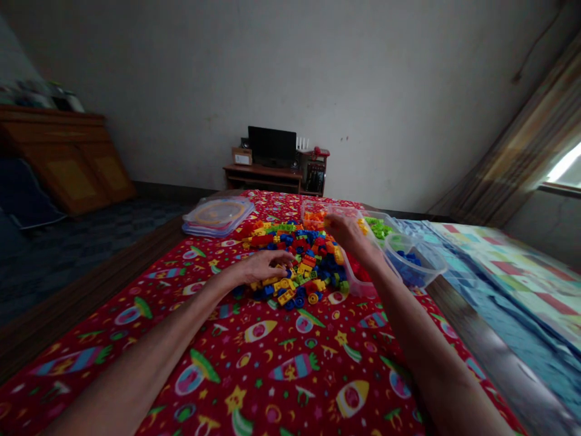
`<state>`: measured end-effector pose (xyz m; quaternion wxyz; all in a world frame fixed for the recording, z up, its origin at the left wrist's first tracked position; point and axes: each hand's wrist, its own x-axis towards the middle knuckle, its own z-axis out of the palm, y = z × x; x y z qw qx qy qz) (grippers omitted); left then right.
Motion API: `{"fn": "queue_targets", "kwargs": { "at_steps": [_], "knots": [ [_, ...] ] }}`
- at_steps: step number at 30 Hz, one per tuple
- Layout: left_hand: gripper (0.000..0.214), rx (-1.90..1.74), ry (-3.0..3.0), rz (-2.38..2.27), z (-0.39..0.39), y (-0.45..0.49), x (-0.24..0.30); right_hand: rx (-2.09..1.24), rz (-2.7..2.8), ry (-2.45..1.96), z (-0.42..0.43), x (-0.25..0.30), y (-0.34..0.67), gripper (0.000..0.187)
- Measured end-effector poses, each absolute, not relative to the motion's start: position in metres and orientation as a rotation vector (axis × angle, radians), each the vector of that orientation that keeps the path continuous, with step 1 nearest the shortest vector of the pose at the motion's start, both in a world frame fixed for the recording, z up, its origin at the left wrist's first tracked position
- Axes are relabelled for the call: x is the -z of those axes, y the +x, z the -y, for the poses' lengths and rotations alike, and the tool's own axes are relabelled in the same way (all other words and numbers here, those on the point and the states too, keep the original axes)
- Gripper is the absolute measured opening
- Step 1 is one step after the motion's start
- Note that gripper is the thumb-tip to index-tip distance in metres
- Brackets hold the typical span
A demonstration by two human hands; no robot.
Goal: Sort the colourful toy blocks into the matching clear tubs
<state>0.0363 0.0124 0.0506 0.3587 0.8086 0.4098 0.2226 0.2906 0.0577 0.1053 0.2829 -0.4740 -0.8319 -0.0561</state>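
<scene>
A mixed pile of plastic building blocks (308, 261) in red, yellow, blue, green and orange lies on the cloth. My left hand (265, 266) rests at the near left side of the pile, fingers curved and apart, touching yellow blocks. Over the clear boxes, my right hand (344, 231) is closed in a pinch, with a small yellow block (327, 223) showing at the fingertips. Orange blocks (313, 218) fill the far left box. Red blocks (361, 272) lie in the near box, partly hidden by my right forearm. Some yellow blocks (362, 226) show behind that hand.
Green blocks (379, 228) sit in another box, and a round clear tub (424, 272) holds blue ones. Stacked clear lids (218, 216) lie at the far left of the red patterned cloth (290, 345). A bed (512, 272) adjoins the right side.
</scene>
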Motion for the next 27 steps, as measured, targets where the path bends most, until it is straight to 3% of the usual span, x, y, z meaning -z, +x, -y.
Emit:
{"fn": "queue_targets", "kwargs": {
  "at_steps": [5,10,18,23,27],
  "knots": [
    [0.039,-0.529,2.195,-1.115,-0.01,0.036,-0.057,0.232,1.99,-1.453,-0.106,-0.118,0.319,0.031],
    [0.039,-0.466,2.303,-1.1,-0.011,0.029,-0.06,0.158,1.818,-1.396,-0.089,-0.111,0.321,0.036],
    [0.038,-0.49,2.191,-1.098,-0.012,0.023,-0.063,-0.049,2.152,-1.064,-0.022,-0.122,0.278,0.024],
    [0.029,-0.572,2.234,-1.191,-0.015,0.025,-0.064,0.094,2.456,-1.134,-0.008,-0.108,0.252,0.026],
    [0.049,-0.824,1.919,-1.097,-0.018,0.029,-0.061,0.108,2.533,-1.187,-0.003,-0.1,0.241,0.024]
  ]
}}
